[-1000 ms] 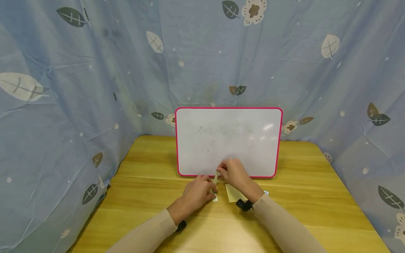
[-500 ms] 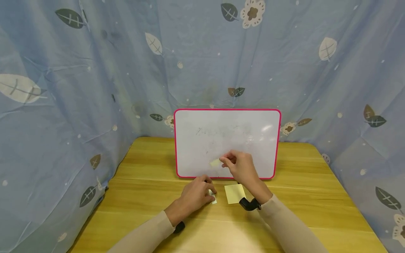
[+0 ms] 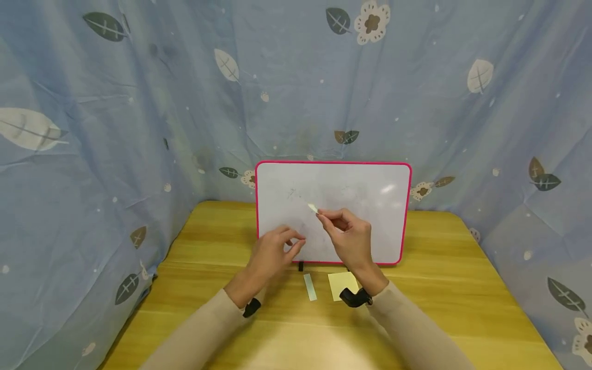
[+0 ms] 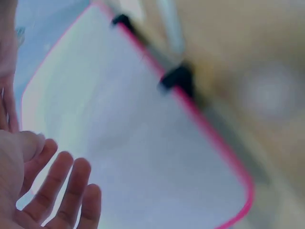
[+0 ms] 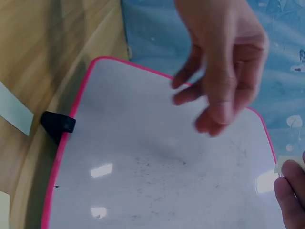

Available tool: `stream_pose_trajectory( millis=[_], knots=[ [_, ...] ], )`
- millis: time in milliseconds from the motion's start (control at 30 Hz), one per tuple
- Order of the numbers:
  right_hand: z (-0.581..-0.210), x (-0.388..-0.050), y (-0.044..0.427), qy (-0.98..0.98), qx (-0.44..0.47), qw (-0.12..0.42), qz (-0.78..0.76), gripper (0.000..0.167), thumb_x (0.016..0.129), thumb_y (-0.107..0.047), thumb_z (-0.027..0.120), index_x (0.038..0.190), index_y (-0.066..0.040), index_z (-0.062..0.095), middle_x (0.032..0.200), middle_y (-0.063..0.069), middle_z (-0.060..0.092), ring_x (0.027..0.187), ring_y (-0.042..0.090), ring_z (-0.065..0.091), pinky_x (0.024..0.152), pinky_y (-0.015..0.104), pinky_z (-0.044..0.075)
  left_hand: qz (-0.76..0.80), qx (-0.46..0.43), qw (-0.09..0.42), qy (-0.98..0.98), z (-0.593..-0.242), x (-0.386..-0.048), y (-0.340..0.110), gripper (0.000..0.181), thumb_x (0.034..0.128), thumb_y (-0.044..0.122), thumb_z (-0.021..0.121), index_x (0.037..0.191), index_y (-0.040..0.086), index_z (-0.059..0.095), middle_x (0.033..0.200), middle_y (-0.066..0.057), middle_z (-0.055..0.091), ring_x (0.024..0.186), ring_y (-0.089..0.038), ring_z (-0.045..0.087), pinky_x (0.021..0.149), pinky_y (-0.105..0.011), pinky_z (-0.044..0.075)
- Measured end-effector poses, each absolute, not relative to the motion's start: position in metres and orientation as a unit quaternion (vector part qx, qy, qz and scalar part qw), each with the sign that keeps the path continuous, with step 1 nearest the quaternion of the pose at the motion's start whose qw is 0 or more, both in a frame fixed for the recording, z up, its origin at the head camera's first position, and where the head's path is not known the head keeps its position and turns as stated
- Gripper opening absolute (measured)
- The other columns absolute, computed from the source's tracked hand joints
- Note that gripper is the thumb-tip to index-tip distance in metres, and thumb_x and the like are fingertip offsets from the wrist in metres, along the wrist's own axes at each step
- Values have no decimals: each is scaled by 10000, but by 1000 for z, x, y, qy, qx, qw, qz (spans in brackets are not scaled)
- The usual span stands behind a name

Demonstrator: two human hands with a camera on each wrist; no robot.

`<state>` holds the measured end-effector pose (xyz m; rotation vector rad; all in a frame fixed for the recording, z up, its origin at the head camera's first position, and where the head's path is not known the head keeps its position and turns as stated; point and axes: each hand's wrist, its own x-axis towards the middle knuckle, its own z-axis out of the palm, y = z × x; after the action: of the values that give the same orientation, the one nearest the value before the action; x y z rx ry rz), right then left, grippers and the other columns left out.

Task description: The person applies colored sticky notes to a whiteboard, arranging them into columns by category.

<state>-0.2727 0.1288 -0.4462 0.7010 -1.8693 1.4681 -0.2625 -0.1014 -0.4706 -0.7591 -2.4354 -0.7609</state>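
My right hand (image 3: pixel 353 239) pinches a small pale-yellow strip of paper (image 3: pixel 312 207) between thumb and fingers, in front of the whiteboard (image 3: pixel 287 210). In the right wrist view a corner of that strip (image 5: pixel 287 162) shows past the fingertips (image 5: pixel 286 193). My left hand (image 3: pixel 270 254) hovers near the board's lower left, fingers loosely bent with nothing visible in them; its spread fingers (image 4: pixel 71 191) show in the left wrist view. Below, a narrow pale strip of paper (image 3: pixel 310 287) lies on the table, left of a square yellow sticky note (image 3: pixel 339 282) partly covered by the right wrist camera.
The pink-framed whiteboard stands on the wooden table (image 3: pixel 222 241), held up by black feet (image 5: pixel 57 123) at its lower edge. Faint smudges mark its face. A blue patterned curtain (image 3: pixel 287 61) encloses the back and both sides.
My right hand has lifted the small yellow strip up in front of the board. My left hand has left the pale strip on the table and risen toward the board.
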Motion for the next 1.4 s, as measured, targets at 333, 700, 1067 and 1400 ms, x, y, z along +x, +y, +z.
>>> stream_pose_trajectory(
  millis=[333, 700, 1067, 1400],
  knots=[
    [-442, -290, 103, -679, 285, 366, 569, 166, 1022, 75, 842, 1180, 46, 883, 1231, 236, 880, 1067, 438, 887, 980, 251, 689, -306, -224, 357, -854, -404, -313, -122, 182, 1102, 183, 828, 1263, 116, 880, 1240, -115, 805, 1070, -320, 786, 893, -481, 704],
    [-435, -308, 82, -729, 284, 407, 471, 305, 1025, 61, 841, 1330, 46, 849, 1373, 200, 842, 1230, 378, 861, 1047, 437, 691, -263, -191, 366, -872, -365, -354, -121, 339, 1123, 232, 795, 1457, 179, 826, 1602, -126, 712, 1478, -437, 636, 1175, -671, 515],
    [-434, -317, 72, -767, 291, 415, 393, 339, 1015, 44, 852, 1354, 61, 833, 1436, 212, 809, 1283, 387, 837, 1064, 524, 689, -261, -185, 302, -898, -355, -367, -112, 305, 1126, 274, 802, 1418, 207, 856, 1420, -121, 818, 1345, -417, 706, 1196, -669, 506],
    [-430, -320, 73, -779, 296, 403, 379, 336, 1028, 45, 828, 1363, 75, 823, 1446, 225, 801, 1294, 387, 832, 1066, 511, 692, -272, -173, 292, -901, -352, -367, -106, 340, 1098, 308, 847, 1428, 228, 854, 1367, -132, 790, 1286, -411, 689, 1175, -641, 502]
  ],
)
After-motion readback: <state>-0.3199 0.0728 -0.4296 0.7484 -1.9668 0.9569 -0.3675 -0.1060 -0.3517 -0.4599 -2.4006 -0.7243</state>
